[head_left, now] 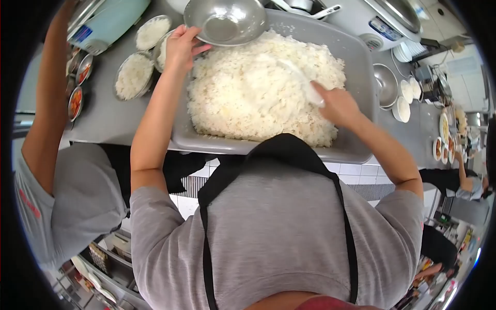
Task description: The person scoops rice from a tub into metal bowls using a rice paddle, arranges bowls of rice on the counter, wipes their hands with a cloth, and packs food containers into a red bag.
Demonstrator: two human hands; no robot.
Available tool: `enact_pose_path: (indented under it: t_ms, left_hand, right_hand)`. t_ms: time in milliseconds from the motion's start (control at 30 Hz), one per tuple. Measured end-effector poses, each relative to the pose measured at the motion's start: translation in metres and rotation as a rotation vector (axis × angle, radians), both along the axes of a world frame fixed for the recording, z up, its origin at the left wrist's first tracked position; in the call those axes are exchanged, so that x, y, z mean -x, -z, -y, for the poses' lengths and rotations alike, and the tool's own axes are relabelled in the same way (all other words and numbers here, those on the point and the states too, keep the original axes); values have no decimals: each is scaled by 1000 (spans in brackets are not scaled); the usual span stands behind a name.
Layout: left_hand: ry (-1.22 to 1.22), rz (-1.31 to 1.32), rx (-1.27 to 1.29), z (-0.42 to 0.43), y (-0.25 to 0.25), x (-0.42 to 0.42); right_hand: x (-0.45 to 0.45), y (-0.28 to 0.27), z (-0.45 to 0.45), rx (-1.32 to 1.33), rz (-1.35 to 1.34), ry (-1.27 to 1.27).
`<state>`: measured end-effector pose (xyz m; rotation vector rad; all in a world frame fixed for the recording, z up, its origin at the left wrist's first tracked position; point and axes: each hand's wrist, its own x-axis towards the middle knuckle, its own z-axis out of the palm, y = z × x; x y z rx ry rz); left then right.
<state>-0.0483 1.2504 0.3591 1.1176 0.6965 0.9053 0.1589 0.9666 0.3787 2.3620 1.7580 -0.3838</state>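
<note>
The rice paddle [303,82] is gripped at one end by the closed right hand [337,106], leaving its blade free over cooked rice [248,103] in the grey tub [359,57]. The metal bowl [219,28] is pinched at its rim by the left hand [182,47], presumably leaving its mouth unobstructed.

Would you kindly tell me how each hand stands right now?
Left hand: holding a metal bowl by its edge.
Right hand: closed around a white paddle.
</note>
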Motion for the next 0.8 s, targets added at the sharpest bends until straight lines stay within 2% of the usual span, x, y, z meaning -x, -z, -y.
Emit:
enact_pose_path:
  t_ms: [67,133,267,367,433,500,567,633,700,733,800]
  left_hand:
    - [27,-44,-15,5,-3,-2]
    - [45,-86,-33,4,-4,0]
    - [57,-154,-31,6,-8,7]
    - [62,-186,4,13,-14,9]
    - [73,-177,0,16,-18,10]
    - [83,-206,4,22,-25,9]
    - [131,-207,12,23,-25,8]
    - [183,-212,23,29,-27,4]
    - [313,-188,62,47,-31,-10]
    - [356,-173,82,54,-31,-17]
    - [376,-138,116,64,-33,-27]
  right_hand:
    - [7,-1,1,31,-75,-6]
    - [4,5,1,-69,-381,-36]
    - [-17,26,3,-209,-531,-79]
    - [-20,-24,-6,-175,-442,-38]
    - [-23,-53,-11,-33,-370,71]
    - [-31,-66,-11,-75,-367,23]
    - [-45,-68,-11,-284,-270,-171]
    - [-44,-84,-21,-236,-252,-106]
    - [-35,-99,-31,-296,165,-236]
    - [-25,-107,-37,-297,167,-226]
    - [-9,-120,-45,-170,541,-237]
